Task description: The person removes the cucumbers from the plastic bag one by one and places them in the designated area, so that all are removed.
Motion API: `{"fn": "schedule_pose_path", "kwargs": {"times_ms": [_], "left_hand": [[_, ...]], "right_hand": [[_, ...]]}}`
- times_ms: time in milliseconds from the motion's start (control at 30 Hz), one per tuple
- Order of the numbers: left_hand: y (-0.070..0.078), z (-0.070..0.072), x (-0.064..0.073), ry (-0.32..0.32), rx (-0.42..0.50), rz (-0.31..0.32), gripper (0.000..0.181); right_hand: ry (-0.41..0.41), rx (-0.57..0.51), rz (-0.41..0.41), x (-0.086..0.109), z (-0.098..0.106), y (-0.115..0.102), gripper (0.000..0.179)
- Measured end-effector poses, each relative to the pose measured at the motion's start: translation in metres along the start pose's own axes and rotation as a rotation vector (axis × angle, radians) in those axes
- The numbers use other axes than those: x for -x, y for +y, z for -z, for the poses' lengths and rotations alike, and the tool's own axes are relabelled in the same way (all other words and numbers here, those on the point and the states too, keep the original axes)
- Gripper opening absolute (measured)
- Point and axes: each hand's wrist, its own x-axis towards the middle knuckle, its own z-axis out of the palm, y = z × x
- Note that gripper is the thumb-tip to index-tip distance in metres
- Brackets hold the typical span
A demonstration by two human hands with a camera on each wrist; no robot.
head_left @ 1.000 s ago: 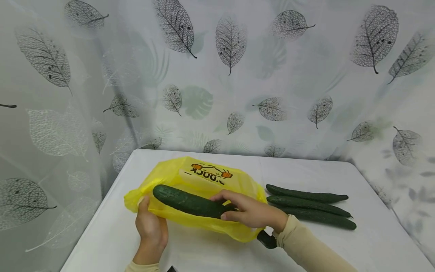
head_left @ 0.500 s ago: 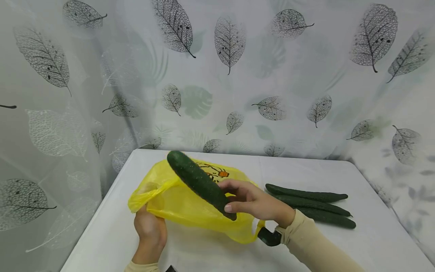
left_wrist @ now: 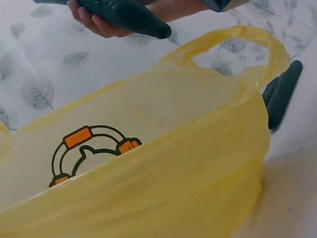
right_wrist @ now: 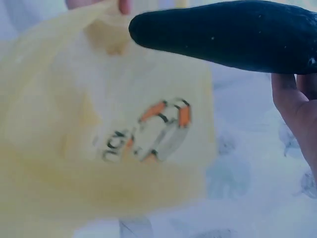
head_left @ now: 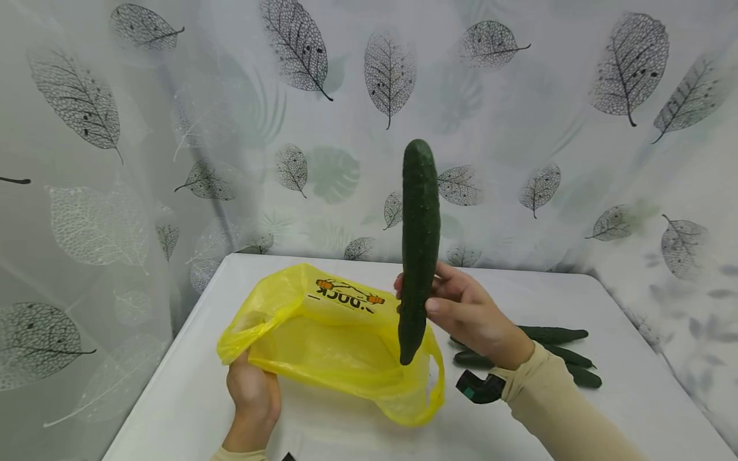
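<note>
My right hand holds a dark green cucumber nearly upright, thumb on one side and fingers behind it. The cucumber's lower end overlaps the right part of a yellow plastic bag in the head view. The bag has a printed duck design and its mouth gapes toward me. My left hand grips the bag's left edge, its fingers partly covered by the plastic. In the left wrist view the bag's loop handle stands up below the right hand.
Several more cucumbers lie together on the right of the white table, partly behind the right forearm. A dark camera is strapped at the right wrist. A leaf-patterned curtain hangs behind the table.
The right hand has lifted the cucumber up and right from over the bag, turning it from lying slanted to nearly upright. The left hand has stayed at the bag's left edge.
</note>
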Motion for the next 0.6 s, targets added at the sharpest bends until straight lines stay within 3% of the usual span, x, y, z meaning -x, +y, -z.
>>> {"fn": "schedule_pose_path", "kwargs": {"times_ms": [100,300,600], "left_hand": [[0.000,0.001,0.000,0.002,-0.008,-0.003,0.038],[0.000,0.001,0.002,0.005,-0.021,0.011,0.039],[-0.001,0.003,0.002,-0.007,-0.048,0.030,0.039]], "right_hand": [[0.054,0.036,0.009,0.006,0.009,-0.011,0.054],[0.157,0.218,-0.019,0.028,0.040,-0.025,0.052],[0.250,0.447,-0.077,0.066,0.085,-0.028,0.047]]}}
